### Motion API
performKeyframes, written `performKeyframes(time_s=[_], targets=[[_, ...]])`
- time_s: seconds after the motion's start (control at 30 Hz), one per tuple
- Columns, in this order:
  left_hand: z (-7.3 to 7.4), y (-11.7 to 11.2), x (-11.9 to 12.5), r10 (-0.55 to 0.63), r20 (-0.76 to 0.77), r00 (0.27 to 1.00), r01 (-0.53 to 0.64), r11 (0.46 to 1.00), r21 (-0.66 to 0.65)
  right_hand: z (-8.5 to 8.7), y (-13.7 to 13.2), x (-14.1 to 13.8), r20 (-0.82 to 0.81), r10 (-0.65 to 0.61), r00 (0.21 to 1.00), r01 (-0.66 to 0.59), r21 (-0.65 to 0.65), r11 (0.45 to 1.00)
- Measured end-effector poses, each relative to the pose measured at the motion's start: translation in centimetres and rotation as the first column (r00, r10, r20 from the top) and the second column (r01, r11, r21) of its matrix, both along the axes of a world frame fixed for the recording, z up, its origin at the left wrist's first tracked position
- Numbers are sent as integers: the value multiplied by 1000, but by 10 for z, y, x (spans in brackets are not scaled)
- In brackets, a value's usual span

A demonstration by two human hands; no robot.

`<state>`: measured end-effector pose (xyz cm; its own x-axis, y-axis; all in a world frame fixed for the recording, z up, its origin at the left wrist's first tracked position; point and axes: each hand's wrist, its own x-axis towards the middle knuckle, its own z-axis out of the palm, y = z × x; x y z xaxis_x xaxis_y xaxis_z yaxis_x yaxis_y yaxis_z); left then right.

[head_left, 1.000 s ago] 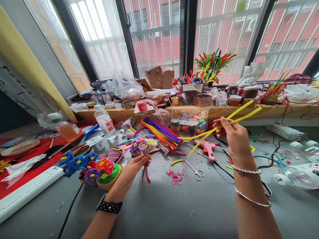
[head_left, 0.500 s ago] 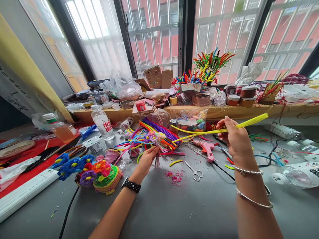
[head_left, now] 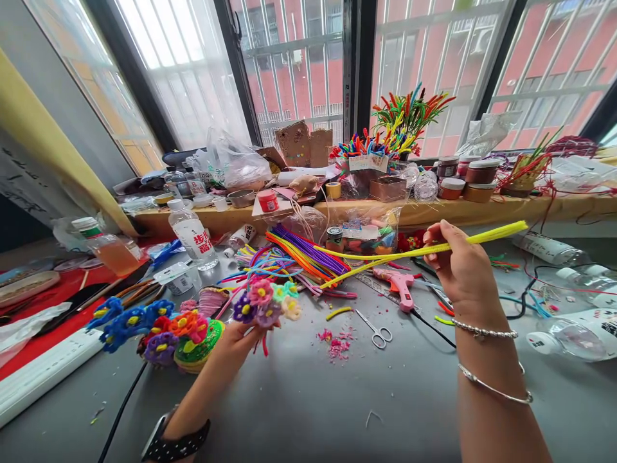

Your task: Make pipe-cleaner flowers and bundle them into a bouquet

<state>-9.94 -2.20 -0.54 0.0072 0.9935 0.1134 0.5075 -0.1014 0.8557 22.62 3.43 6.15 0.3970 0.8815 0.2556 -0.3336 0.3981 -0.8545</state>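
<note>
My left hand is closed around the stems of a bouquet of small pipe-cleaner flowers in pink, purple, mint and cream, with a few stem ends showing below. Just left of it stand blue flowers and a green-topped round piece with red, orange and purple flowers. Between the fingertips of my right hand is pinched a bundle of yellow pipe cleaners; two long strands reach left over the table. Beneath these lies a pile of loose coloured pipe cleaners.
Scissors lie mid-table beside pink scraps. A pink glue gun trails a black cord to the right. Bottles stand at left and lie at right. The sill is crowded with jars and craft materials.
My left hand has moved left and toward me with the bouquet, whose blossoms now face me. My right hand has shifted slightly right, still holding the yellow pipe cleaners.
</note>
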Motion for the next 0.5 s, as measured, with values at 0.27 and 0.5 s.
performKeyframes(time_s=[0.27, 0.5], targets=[[10, -4, -16, 61, -307, 950, 27, 961, 275, -5, 3, 3, 17, 30, 999, -30, -9, 1000], [-3, 5, -10, -13, -280, 960, 55, 988, 143, -6, 5, 1, 23, 30, 999, -29, -33, 999]])
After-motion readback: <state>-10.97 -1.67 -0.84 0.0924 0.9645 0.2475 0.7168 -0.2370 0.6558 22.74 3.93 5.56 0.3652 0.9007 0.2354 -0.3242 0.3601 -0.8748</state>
